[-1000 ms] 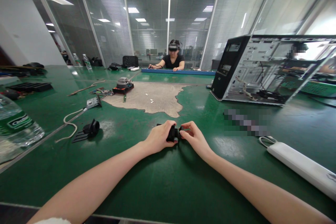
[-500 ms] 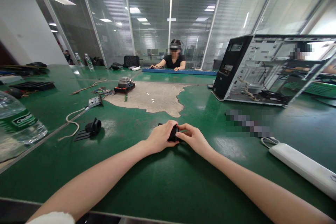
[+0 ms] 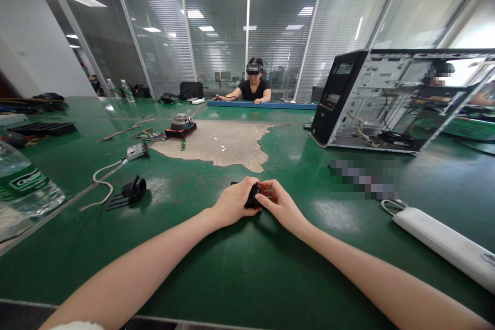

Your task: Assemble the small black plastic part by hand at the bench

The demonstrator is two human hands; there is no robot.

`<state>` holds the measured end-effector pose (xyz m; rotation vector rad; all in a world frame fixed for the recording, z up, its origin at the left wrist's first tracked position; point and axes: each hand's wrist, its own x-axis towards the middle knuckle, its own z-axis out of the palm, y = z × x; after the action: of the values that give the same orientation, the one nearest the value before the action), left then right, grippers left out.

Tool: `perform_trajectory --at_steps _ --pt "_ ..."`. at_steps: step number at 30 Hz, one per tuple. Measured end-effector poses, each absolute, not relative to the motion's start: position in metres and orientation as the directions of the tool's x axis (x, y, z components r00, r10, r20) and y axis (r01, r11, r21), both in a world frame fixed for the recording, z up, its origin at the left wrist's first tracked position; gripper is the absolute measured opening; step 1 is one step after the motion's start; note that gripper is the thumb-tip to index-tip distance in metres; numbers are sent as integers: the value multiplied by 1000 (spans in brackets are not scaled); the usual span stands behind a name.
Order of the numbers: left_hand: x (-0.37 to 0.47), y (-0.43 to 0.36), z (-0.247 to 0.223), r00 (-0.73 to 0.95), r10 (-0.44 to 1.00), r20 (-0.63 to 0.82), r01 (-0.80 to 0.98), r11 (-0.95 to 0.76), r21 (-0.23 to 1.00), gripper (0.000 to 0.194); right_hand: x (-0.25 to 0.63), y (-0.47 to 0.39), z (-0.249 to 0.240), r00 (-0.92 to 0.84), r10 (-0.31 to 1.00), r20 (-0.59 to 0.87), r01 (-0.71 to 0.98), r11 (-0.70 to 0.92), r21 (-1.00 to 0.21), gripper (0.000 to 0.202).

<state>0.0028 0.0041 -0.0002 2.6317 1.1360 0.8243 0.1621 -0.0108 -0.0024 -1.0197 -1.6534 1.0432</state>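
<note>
Both my hands meet over the green tabletop [image 3: 216,268], around a small black plastic part [image 3: 253,196]. My left hand [image 3: 234,201] wraps it from the left, thumb and fingers closed on it. From the right, my right hand [image 3: 280,203] pinches its near end between thumb and fingers. Much of the part is hidden by my fingers, so its exact kind does not show. To the left lies another black plastic piece [image 3: 134,189] with a round opening and several flat prongs.
A water bottle [image 3: 29,180] stands at far left. An open computer case [image 3: 336,98] is at right, with a white power strip [image 3: 444,245] nearer. A motor-like metal part [image 3: 182,122] sits by the bare patch [image 3: 232,139]. A co-worker [image 3: 254,87] sits opposite.
The view has shifted slightly, so the scene sits a little further left. My right fingers have changed their hold slightly on the black part's end; my left hand keeps its grip.
</note>
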Motion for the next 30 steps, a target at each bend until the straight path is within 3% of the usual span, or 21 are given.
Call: perform_trajectory --at_steps 3,9,18,25,30 --pt "3 4 0 559 717 417 628 -694 351 56 162 -14 -2 -297 920 257 186 320 -929 18" --pt "2 4 0 562 710 425 620 -702 351 56 163 -16 1 -276 877 394 226 458 -860 10" --pt "2 4 -1 557 712 427 621 -699 356 55 163 -12 -6 -287 923 258 173 314 -933 20" --pt "2 4 1 561 715 417 620 -697 361 55 163 -18 2 -284 885 368 220 434 -874 13" --pt "2 3 1 555 722 412 623 -690 369 53 163 -15 -3 -274 901 337 198 396 -897 16"
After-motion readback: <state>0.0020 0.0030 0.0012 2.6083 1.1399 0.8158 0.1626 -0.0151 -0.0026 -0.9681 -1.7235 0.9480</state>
